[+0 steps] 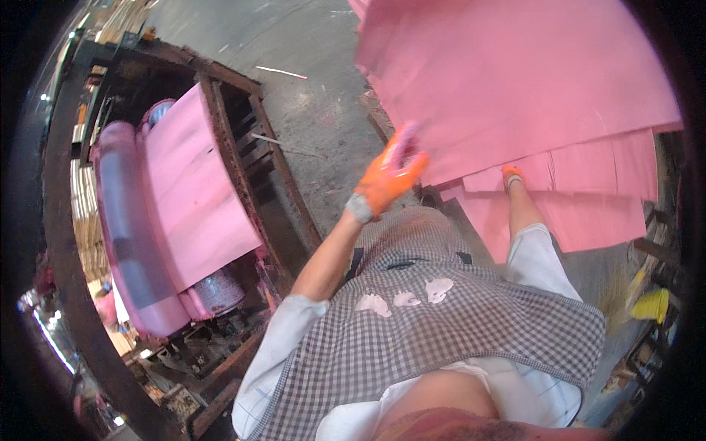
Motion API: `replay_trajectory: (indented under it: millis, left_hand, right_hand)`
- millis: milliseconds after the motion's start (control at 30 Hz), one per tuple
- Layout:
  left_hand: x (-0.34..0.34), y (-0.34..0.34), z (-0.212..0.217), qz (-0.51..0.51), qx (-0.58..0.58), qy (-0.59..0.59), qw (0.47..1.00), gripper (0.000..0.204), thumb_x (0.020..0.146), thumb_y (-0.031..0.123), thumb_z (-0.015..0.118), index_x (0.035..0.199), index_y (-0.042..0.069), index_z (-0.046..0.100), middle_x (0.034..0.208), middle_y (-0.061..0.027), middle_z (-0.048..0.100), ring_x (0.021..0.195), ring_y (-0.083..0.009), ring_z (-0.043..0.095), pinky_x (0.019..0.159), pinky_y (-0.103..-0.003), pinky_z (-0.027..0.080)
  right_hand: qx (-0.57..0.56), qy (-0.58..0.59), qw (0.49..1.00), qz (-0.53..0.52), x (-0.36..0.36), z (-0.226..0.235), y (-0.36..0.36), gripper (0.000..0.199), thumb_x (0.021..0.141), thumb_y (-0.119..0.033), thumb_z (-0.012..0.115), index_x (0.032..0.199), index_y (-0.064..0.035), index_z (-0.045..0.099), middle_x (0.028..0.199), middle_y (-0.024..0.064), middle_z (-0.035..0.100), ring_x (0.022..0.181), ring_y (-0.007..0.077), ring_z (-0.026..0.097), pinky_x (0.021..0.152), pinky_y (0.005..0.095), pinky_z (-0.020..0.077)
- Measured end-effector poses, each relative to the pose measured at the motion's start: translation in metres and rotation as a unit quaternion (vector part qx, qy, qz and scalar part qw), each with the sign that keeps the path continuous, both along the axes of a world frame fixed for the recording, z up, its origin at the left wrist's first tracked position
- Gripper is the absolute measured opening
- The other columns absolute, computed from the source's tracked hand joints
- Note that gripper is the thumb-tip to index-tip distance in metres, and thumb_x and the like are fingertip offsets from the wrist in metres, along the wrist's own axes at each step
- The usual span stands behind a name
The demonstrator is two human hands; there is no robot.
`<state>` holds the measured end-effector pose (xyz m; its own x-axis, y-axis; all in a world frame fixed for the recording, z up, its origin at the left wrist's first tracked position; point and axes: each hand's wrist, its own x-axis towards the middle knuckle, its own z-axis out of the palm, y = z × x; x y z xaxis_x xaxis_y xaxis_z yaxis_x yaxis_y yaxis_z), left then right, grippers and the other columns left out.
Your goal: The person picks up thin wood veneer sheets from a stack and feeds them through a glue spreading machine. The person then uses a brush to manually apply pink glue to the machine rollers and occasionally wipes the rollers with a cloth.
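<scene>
Presently both gloved hands, left hand [387,178] and right hand [512,175], are gripping the pink sheet [515,81], its stack overhanging beside the pink-coated roller machine [158,220].

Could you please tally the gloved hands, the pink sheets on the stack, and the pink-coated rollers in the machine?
Orange-gloved hands: 2, left hand and right hand, both on the top sheet
Pink sheets, layers showing: at least 3
Pink-coated roller: 1 clear
Total: 6

No packages, labels, signs or screens can be made out anywhere in this view, neither around the frame and rollers on the person's left nor among the flat pink sheets ahead of them
</scene>
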<state>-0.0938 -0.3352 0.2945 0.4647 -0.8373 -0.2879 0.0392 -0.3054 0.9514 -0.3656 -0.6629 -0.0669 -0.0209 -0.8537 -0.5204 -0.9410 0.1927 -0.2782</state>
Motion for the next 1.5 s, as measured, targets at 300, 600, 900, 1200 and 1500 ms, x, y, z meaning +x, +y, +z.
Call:
replay_trajectory:
  millis: [300,600,900,1200,1500]
  left_hand:
    - [0.049,0.364,-0.128,0.695,-0.113,-0.061,0.707,0.07,0.095,0.024,0.07,0.151,0.003,0.033,0.119,-0.0041,0.059,0.091,-0.0104,0.054,0.076,-0.025,0.045]
    - [0.016,0.514,-0.22,0.831,-0.133,0.144,0.521,0.076,0.09,0.047,0.072,0.149,0.012,0.039,0.109,-0.0014,0.059,0.089,-0.0121,0.056,0.072,-0.027,0.042]
    - [0.1,0.588,-0.241,0.845,-0.177,0.13,0.487,0.062,0.084,0.055,0.072,0.134,0.026,0.05,0.129,0.0001,0.05,0.128,-0.0226,0.044,0.104,-0.047,0.032]
    - [0.112,0.51,-0.199,0.706,-0.174,0.216,0.651,0.041,0.09,0.045,0.071,0.119,0.017,0.068,0.093,0.0045,0.071,0.062,-0.0074,0.053,0.063,-0.029,0.048]
    - [0.178,0.039,0.027,0.255,0.067,-0.375,0.889,0.044,0.092,0.045,0.059,0.123,0.014,0.064,0.094,-0.0214,0.069,0.085,-0.0398,0.066,0.076,-0.05,0.052]
  right_hand:
    - [0.075,0.01,0.842,0.534,0.155,-0.107,0.129,0.021,0.09,-0.021,0.056,0.104,-0.0082,0.064,0.102,0.0175,0.068,0.096,0.0337,0.064,0.082,0.0442,0.0519]
    - [0.208,-0.104,0.775,0.588,0.331,0.064,0.32,0.063,0.09,-0.046,0.054,0.133,0.0007,0.055,0.133,0.0243,0.06,0.127,0.0347,0.056,0.104,0.0396,0.0433]
    - [0.2,-0.033,0.75,0.63,0.366,0.057,0.405,0.07,0.087,-0.049,0.06,0.141,-0.0048,0.05,0.123,0.017,0.068,0.114,0.0288,0.065,0.1,0.0372,0.0478]
    - [0.144,-0.114,0.703,0.687,0.33,0.083,0.437,0.106,0.074,-0.052,0.078,0.153,-0.0002,0.029,0.149,0.0268,0.044,0.138,0.0363,0.045,0.114,0.0396,0.0357]
    - [-0.052,-0.309,0.874,0.372,0.315,0.087,0.304,0.047,0.093,-0.027,0.061,0.135,-0.0087,0.053,0.115,0.0196,0.067,0.11,0.0348,0.063,0.093,0.0426,0.0486]
